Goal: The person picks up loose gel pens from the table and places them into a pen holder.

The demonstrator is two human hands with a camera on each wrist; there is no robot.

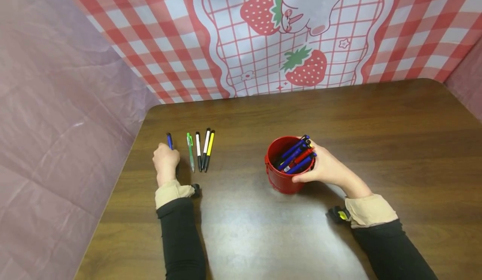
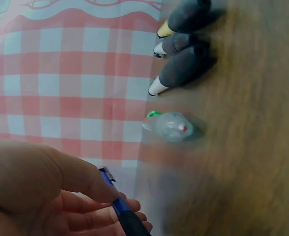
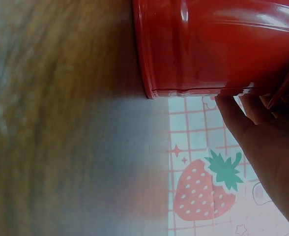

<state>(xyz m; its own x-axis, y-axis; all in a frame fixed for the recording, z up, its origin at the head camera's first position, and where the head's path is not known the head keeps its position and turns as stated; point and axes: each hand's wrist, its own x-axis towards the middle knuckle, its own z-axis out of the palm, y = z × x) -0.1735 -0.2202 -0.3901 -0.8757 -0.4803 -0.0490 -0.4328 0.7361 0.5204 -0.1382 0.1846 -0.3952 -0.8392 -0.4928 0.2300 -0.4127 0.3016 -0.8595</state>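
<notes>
Between thumb and fingers my left hand [image 1: 166,159] pinches a blue pen [image 2: 119,204] with a dark grip, at the left of the table. To its right lie a green clear-barrelled pen [image 1: 191,152], two white-and-black pens [image 1: 198,150] and a yellow-and-black pen [image 1: 209,150], roughly side by side. My right hand [image 1: 329,167] grips a red metal bucket [image 1: 285,183] around its right side, thumb at the front of the rim. Several blue pens [image 1: 288,151] and a red pen [image 1: 301,157] lean inside the bucket. In the right wrist view the fingers partly disappear behind the bucket wall [image 3: 218,54].
The wooden table [image 1: 241,213] ends at a red-and-white checked cloth [image 1: 180,41] with strawberry prints at the back. Pinkish cloth [image 1: 67,146] hangs along the left side. A dark strap device sits at each wrist.
</notes>
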